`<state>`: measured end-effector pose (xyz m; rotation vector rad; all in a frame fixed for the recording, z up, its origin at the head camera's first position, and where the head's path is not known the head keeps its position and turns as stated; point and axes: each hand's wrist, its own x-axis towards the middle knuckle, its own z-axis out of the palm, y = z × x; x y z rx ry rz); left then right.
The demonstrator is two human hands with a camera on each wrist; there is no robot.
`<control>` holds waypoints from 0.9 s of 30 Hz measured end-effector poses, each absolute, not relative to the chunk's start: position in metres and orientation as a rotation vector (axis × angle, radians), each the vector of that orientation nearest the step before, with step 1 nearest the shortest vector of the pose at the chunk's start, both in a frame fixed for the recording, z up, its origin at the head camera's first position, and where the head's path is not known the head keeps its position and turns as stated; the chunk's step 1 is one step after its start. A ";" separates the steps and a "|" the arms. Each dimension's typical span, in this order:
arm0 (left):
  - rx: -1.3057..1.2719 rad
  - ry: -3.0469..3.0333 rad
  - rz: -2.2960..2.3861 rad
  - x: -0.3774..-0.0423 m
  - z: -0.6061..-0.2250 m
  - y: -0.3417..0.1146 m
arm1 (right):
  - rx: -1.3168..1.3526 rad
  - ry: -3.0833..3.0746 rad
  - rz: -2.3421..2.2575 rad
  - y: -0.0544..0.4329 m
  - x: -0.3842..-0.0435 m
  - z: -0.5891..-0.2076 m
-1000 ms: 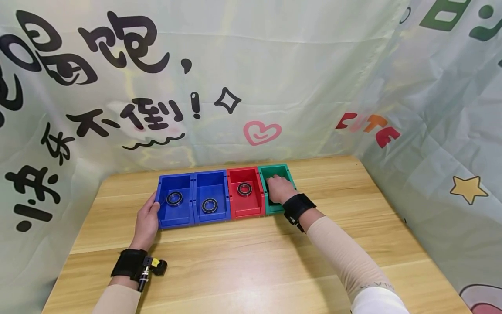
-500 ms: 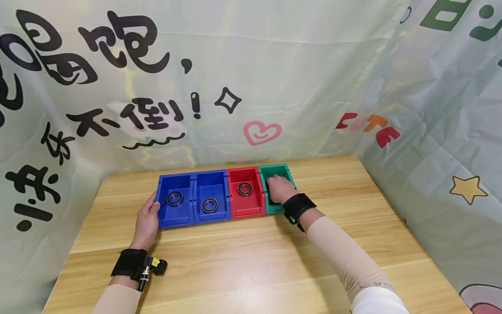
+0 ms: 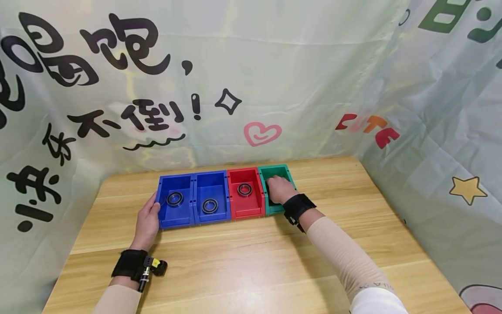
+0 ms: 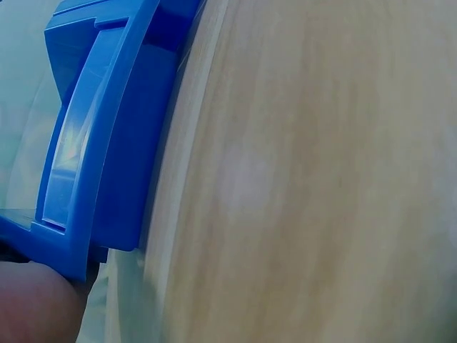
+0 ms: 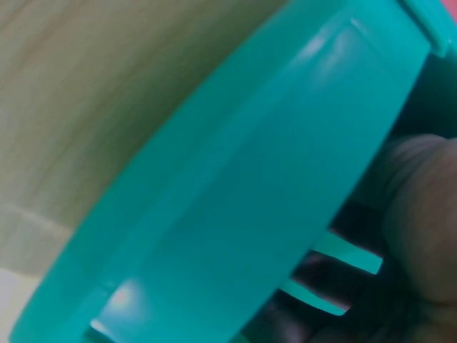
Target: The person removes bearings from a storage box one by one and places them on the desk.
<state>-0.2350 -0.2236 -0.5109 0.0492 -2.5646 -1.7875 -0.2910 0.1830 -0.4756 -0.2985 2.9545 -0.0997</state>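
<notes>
A row of joined plastic bins lies on the table: a left blue bin [image 3: 178, 221], a second blue bin [image 3: 211, 179], a red bin [image 3: 247, 211] and a green bin [image 3: 274, 169]. One ring-shaped ball bearing lies in each of the left blue bin [image 3: 174, 199], second blue bin [image 3: 209, 206] and red bin [image 3: 245, 189]. My left hand [image 3: 147, 220] grips the left blue bin's outer side, thumb [image 4: 36, 304] at its corner. My right hand [image 3: 280, 189] reaches down inside the green bin, fingers bent; its fingertips are hidden, and I cannot tell what they hold.
The wooden table [image 3: 243, 261] extends in front of the bins and to both sides. A printed cloth [image 3: 306, 87] hangs close behind the row and along the sides. Black straps sit on both wrists, with a small camera [image 3: 158, 267] on the left one.
</notes>
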 end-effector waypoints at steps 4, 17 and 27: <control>0.054 -2.577 -1.780 -0.235 -0.512 -0.224 | -0.308 2.957 -0.111 0.183 -0.290 -0.476; 0.071 -2.575 -1.791 -0.234 -0.512 -0.224 | -0.299 2.926 -0.134 0.184 -0.293 -0.474; 0.070 -2.572 -1.791 -0.235 -0.512 -0.223 | -0.329 2.940 -0.111 0.184 -0.289 -0.468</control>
